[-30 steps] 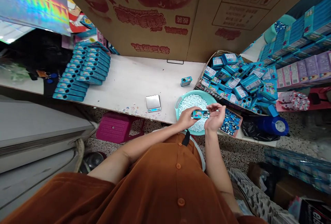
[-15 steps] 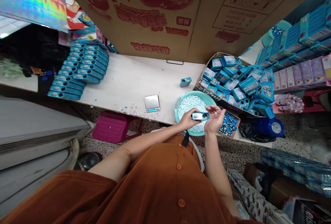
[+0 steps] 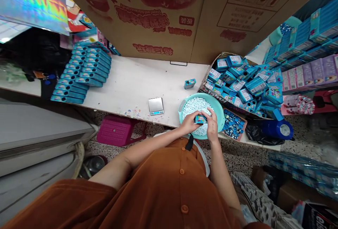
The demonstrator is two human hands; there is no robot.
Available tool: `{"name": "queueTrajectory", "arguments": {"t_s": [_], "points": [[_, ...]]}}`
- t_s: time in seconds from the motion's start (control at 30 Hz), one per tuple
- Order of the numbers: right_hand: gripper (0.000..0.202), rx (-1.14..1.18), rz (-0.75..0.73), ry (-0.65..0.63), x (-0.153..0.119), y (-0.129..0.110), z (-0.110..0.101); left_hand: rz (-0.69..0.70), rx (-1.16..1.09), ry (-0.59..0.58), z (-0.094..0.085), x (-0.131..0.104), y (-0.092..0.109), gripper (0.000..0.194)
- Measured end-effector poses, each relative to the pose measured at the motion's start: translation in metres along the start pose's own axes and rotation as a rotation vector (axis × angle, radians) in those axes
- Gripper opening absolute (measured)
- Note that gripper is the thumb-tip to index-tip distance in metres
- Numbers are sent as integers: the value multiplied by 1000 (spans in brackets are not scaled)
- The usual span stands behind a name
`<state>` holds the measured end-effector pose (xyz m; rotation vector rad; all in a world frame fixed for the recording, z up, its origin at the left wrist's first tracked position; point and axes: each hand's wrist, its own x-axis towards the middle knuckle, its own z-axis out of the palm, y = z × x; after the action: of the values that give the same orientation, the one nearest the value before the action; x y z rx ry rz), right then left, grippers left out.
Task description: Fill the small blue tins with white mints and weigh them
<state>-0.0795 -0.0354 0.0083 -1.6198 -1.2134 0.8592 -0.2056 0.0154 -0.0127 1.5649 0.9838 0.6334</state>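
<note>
Between my two hands is a small blue candy box (image 3: 200,119), its printed label facing up. My left hand (image 3: 189,123) grips its left side. The fingers of my right hand (image 3: 212,127) close around its right end and hide that part. Both hands are over a turquoise basin (image 3: 220,111) that holds many small pale candies (image 3: 194,105). Just right of the basin, a shallow carton (image 3: 244,127) holds blue and silver round caps (image 3: 232,124). A single blue box (image 3: 189,83) with a dark round hole stands behind the basin.
A carton heaped with blue boxes (image 3: 244,81) stands at the right. Left of the basin sits a small scale (image 3: 156,105). Stacked blue boxes (image 3: 76,75) are at the table's left. A large cardboard box (image 3: 158,28) blocks the back. A magenta stool (image 3: 114,130) is below the edge.
My right hand has gone from palm up with fingers spread to closing on the box's right end. The box has turned from its holed face to its label side.
</note>
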Motion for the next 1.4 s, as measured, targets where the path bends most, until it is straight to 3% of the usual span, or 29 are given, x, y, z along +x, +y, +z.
{"name": "queueTrajectory", "arguments": {"t_s": [0.07, 0.17, 0.23, 0.3, 0.37, 0.43, 0.57, 0.67, 0.77, 0.97, 1.1, 1.17, 1.4], "points": [[44, 88, 25, 4, -1, 5, 1, -14, -17, 17, -2, 0, -1, 35], [55, 331, 137, 144, 2, 23, -1, 30, -98, 23, -5, 0, 0, 34], [59, 413, 261, 272, 6, 46, -4, 78, -149, 37, -8, 1, 0, 34], [58, 295, 378, 353, 8, 77, -7, 78, -172, 68, -10, 3, -3, 33], [54, 12, 430, 295, 7, 110, -5, 42, -186, 93, -11, 5, -8, 32], [49, -248, 412, 153, 1, 136, 5, 5, -202, 90, -13, 6, -12, 33], [43, -570, 293, -53, -11, 158, 39, -48, -184, 66, -17, 6, -17, 38], [43, -621, 254, -50, -12, 159, 54, -87, -131, 128, -22, 6, -20, 38], [39, -509, 299, -65, -4, 160, 51, -147, -74, 191, -27, 6, -24, 37], [39, 7, 648, -2, 19, 152, 37, -150, -65, 163, -33, 6, -25, 39], [37, 567, 783, 177, 30, 127, 29, -122, -62, 136, -33, 6, -19, 37], [31, 824, 772, 221, 34, 109, 19, -108, -44, 109, -33, 6, -15, 36], [20, 1105, 585, 318, 45, 38, -13, -24, 72, -24, -30, 8, -4, 35]]}}
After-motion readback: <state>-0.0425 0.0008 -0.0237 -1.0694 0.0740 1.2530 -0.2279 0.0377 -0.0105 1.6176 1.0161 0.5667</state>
